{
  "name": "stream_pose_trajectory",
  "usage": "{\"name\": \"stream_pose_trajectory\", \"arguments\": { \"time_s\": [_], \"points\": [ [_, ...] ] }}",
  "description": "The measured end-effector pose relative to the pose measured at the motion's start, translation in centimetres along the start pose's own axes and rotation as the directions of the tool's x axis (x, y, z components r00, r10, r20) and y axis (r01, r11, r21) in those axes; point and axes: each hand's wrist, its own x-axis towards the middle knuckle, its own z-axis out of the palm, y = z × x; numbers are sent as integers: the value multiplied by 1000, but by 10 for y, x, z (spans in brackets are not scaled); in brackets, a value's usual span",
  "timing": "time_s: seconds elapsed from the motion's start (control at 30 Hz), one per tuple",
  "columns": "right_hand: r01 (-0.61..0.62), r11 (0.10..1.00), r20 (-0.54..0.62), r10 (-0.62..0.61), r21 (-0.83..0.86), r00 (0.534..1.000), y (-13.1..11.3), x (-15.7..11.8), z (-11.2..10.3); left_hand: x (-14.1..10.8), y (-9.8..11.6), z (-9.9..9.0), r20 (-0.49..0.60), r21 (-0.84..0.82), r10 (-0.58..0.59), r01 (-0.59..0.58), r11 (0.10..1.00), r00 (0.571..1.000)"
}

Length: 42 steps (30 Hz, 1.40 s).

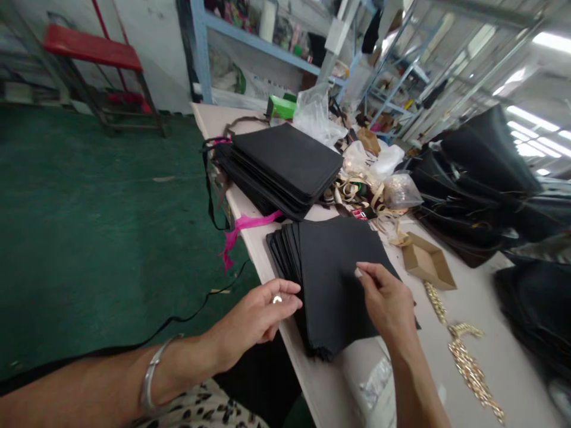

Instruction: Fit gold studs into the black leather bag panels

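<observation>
One fanned stack of black sheets (339, 279) lies on the counter (495, 345). Beside it, the left hand (267, 309) has fingers and thumb parted; over it, the right hand (389, 295) has fingertips together, any grip unclear.

The near pile of sheets (336, 267) lies on the table (526, 380). From that pile, the far pile (289, 160) is at eleven o'clock, a heap of straps and bags (372, 172) at one, the box (428, 264) at three, the chain (470, 368) at four. The stool (91, 49) stands on the floor (66, 208) at ten.
</observation>
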Motion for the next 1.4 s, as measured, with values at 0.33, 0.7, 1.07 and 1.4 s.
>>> {"name": "stream_pose_trajectory", "arguments": {
  "time_s": [0.33, 0.7, 1.07, 1.4],
  "points": [
    [-116, 967, 405, 15, 226, 914, -15, -43, 5, -1, 4, -4, 146, -188, -110, 137, 972, 983],
    [-336, 894, 562, 122, 295, 818, -33, -39, 16, 0, -3, -2, -23, -128, -247, 242, 962, 969],
    [-510, 730, 623, 148, 455, 768, -30, -34, 15, 3, -7, -4, 184, -136, -177, 203, 970, 967],
    [-143, 864, 179, 62, 484, 982, -11, -85, -13, -19, 11, 29, 375, 351, 410, -536, 768, 832]
  ]
}}
